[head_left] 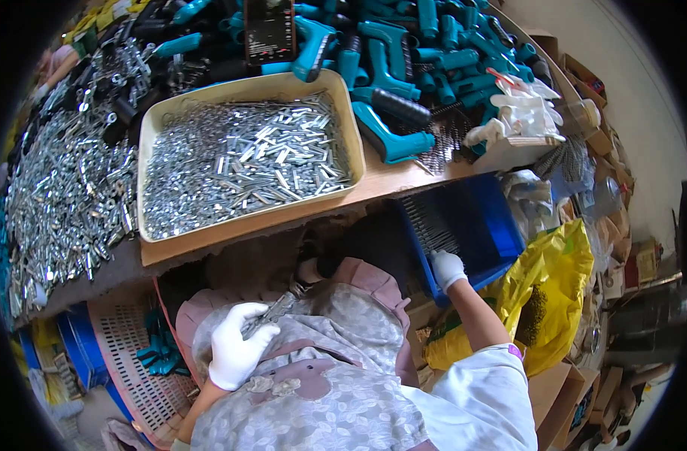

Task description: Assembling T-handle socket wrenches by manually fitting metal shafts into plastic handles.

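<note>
On the wooden bench [385, 183], tray [257, 216] | left fingers [247, 310] gripping metal [279, 307] | right fingers [439, 259] unclear, at blue bin [490, 214]

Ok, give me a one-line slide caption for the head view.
Gloved left hand holds small metal parts while the gloved right hand is at a blue bin of slim metal pieces.

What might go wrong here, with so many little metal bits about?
The left hand holds metal pieces over the apron; some might slip and drop. The right hand reaches into the blue bin of thin rods, which could poke it. The tray of loose parts sits near the table's edge, so a bump might spill some.
</note>
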Motion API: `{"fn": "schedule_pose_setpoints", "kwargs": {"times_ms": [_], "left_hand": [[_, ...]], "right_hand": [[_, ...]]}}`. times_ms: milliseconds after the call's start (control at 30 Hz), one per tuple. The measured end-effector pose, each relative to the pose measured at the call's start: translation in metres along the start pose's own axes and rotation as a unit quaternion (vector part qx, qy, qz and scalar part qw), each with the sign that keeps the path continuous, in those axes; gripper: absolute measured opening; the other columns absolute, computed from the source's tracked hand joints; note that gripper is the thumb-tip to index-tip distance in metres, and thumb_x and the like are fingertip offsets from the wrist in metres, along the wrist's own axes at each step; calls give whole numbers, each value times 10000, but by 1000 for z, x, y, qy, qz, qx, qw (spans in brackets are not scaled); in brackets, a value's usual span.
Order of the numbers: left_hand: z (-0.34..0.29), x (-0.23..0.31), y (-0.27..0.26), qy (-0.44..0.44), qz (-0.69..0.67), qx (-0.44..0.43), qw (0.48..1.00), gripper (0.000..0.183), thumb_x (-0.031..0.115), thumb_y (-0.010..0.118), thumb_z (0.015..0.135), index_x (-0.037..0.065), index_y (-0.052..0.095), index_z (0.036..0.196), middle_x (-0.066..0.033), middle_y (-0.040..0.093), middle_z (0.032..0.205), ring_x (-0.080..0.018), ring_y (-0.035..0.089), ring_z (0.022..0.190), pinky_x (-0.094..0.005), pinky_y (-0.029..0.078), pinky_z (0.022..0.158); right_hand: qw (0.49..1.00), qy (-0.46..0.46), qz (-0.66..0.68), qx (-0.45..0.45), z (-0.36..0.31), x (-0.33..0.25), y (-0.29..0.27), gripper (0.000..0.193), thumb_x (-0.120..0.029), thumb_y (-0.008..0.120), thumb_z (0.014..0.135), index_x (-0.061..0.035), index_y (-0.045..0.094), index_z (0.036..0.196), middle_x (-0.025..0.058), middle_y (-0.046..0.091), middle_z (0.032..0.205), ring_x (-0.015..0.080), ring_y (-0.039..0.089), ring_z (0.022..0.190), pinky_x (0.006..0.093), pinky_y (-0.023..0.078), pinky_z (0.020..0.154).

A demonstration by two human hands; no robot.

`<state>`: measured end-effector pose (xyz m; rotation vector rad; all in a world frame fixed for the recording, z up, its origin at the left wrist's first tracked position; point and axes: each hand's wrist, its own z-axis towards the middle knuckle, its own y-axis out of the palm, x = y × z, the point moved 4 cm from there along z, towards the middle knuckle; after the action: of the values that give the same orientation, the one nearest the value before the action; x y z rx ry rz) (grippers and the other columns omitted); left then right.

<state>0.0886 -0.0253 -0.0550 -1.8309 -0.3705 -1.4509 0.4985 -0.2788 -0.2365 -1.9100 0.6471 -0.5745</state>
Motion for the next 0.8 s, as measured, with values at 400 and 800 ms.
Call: {"fn": "schedule_pose_setpoints", "kwargs": {"times_ms": [400,800], "left_hand": [[1,-14,-23,-68,-99,-3,993,343,75,786,821,-19,636,1115,-101,704,970,-141,674,879,-291,537,793],[-5,22,-56,-27,-179,118,976,455,-4,760,827,-18,570,1240,-64,651,1010,-106,634,875,-254,522,800]], "right_hand": [[918,29,258,300,-53,-9,-154,151,25,623,770,-30,587,907,171,680,834,344,671,690,398,559,652],[359,-176,884,-242,-126,-315,-183,250,15,665,886,47,583,1120,222,658,1152,298,715,989,382,609,838]]}}
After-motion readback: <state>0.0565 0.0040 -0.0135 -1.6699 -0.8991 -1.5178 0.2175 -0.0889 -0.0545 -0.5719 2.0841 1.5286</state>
